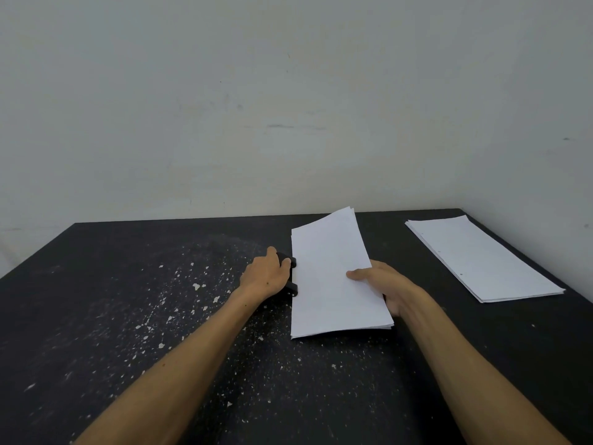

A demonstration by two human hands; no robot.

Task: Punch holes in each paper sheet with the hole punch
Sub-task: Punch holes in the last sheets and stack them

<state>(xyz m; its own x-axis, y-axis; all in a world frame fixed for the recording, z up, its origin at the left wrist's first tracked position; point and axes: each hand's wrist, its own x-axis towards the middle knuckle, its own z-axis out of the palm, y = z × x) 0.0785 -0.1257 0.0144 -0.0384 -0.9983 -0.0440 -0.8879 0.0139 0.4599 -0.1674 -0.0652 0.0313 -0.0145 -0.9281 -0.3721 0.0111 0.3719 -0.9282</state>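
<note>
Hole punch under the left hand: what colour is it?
Black; the hole punch shows in the head view, mostly covered by the left hand.

Hole punch (290, 277) left of held sheets (333, 277)

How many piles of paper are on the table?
2: one stack mid-table, held by the right hand against the hole punch; another pile lies far right.
</note>
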